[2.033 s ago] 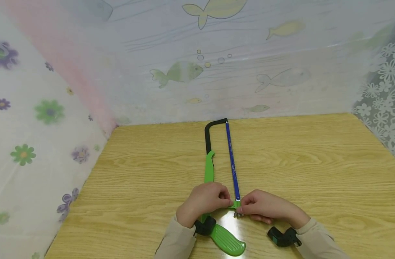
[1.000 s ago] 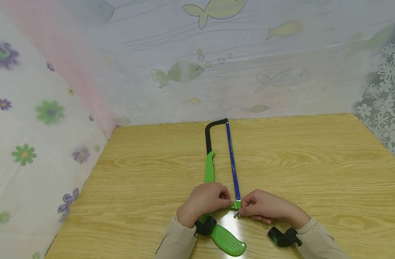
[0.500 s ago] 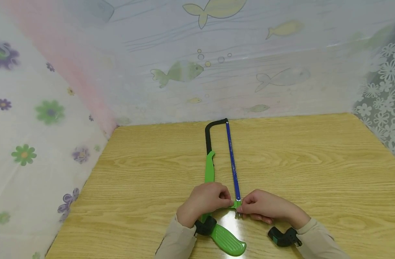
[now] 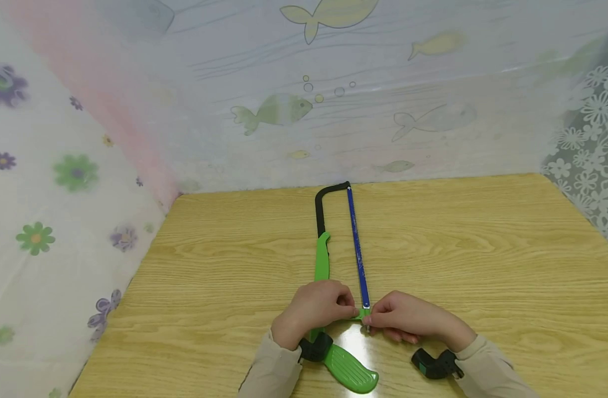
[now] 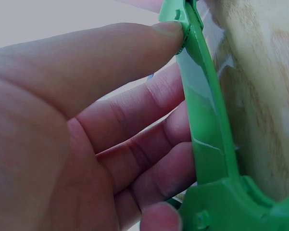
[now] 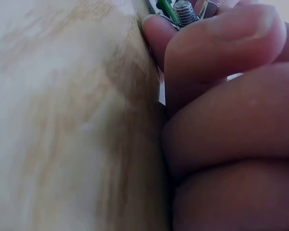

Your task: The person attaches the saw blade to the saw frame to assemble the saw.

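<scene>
One bow-shaped, green-and-black hacksaw [image 4: 322,257] lies on the yellowish wood-grain bench [image 4: 224,265]. The left hand [image 4: 313,304] has its grip pinching the hacksaw's green lower arm [image 5: 207,120]. Next come the blue metal blade [image 4: 357,249], the small silver metal wing nut [image 6: 209,8] near its lower end, and the right hand [image 4: 410,318], its narrow grip holding that nut.

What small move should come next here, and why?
Probably a small turn of the wing nut by the right hand: its fingertips are around the nut, on the threaded bolt, while the left hand steadies the green hacksaw frame. Which way to turn isn't clear from these views.
</scene>
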`<state>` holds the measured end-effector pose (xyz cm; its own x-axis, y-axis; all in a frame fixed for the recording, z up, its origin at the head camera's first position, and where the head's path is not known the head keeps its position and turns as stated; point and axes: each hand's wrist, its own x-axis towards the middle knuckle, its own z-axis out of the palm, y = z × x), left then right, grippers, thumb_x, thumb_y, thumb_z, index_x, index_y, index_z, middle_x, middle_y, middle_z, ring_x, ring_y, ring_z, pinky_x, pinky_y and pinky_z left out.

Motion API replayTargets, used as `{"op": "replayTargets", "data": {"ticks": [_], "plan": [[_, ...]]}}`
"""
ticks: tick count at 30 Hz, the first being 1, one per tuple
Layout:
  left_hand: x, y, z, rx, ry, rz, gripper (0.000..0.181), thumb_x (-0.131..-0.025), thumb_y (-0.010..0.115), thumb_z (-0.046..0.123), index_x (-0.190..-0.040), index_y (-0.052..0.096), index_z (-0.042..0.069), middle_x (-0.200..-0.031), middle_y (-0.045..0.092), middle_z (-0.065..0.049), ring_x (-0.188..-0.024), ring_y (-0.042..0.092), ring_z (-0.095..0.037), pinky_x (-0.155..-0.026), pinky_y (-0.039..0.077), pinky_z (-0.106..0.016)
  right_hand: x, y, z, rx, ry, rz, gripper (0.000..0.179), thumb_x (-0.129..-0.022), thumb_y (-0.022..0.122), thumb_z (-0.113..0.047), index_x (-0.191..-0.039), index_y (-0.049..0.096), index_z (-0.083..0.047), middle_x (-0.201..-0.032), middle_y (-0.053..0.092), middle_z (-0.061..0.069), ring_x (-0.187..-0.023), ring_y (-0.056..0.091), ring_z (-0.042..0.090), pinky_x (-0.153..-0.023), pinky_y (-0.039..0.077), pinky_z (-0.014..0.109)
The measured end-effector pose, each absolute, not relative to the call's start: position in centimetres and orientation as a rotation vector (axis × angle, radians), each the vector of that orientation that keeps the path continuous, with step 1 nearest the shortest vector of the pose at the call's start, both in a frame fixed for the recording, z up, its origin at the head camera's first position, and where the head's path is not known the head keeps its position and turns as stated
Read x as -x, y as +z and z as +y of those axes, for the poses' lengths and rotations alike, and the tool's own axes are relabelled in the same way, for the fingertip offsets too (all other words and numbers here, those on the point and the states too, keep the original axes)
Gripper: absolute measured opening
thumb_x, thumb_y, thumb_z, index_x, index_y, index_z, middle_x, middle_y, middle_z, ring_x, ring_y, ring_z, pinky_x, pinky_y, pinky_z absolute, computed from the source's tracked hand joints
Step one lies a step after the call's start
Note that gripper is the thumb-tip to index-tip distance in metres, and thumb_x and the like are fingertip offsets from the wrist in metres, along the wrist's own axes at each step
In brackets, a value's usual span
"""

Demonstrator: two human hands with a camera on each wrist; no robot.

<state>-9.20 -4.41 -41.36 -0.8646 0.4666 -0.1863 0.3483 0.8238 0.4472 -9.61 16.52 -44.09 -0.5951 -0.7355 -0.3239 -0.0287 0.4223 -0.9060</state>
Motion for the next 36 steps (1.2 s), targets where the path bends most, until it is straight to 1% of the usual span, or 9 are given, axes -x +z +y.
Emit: {"op": "replayTargets", "data": {"ticks": [21,28,33,36], "plan": [[9.34,-41.67,-4.46,-0.620,0.581,2.726,0.014,-0.078,0.063,0.041,-0.072,0.063,0.029,-0.063,0.050,0.020,-0.056,0.044,0.000,-0.050,0.035,-0.021,9.55,-44.08,16.47,0.673,-1.215,1.919,0.033,-0.089,0.051,-0.036,-0.075,0.065,-0.010,-0.046,0.045,-0.004,-0.029,0.031,0.005,-0.030,0.026,0.022],[9.41,-41.74,-4.47,-0.621,0.581,2.721,0.013,-0.079,0.063,0.041,-0.072,0.063,0.030,-0.063,0.050,0.021,-0.056,0.045,0.001,-0.051,0.035,-0.021,9.50,-44.01,16.50,0.653,-1.230,1.906,0.034,-0.089,0.053,-0.035,-0.072,0.062,-0.007,-0.046,0.042,-0.005,-0.028,0.029,0.005,-0.029,0.024,0.022],[9.35,-41.67,-4.43,-0.620,0.576,2.723,0.013,-0.079,0.063,0.041,-0.072,0.063,0.030,-0.063,0.050,0.020,-0.055,0.044,0.000,-0.050,0.035,-0.021,9.52,-44.14,16.53,0.651,-1.229,1.912,0.033,-0.088,0.054,-0.035,-0.073,0.061,-0.007,-0.045,0.040,-0.006,-0.028,0.029,0.005,-0.030,0.025,0.022],[9.33,-41.61,-4.38,-0.620,0.575,2.723,0.013,-0.079,0.063,0.041,-0.072,0.063,0.029,-0.064,0.051,0.020,-0.056,0.044,0.000,-0.050,0.035,-0.021,9.54,-44.25,16.54,0.643,-1.229,1.918,0.033,-0.087,0.055,-0.036,-0.070,0.058,-0.008,-0.044,0.040,-0.006,-0.028,0.030,0.005,-0.030,0.025,0.021]]}}
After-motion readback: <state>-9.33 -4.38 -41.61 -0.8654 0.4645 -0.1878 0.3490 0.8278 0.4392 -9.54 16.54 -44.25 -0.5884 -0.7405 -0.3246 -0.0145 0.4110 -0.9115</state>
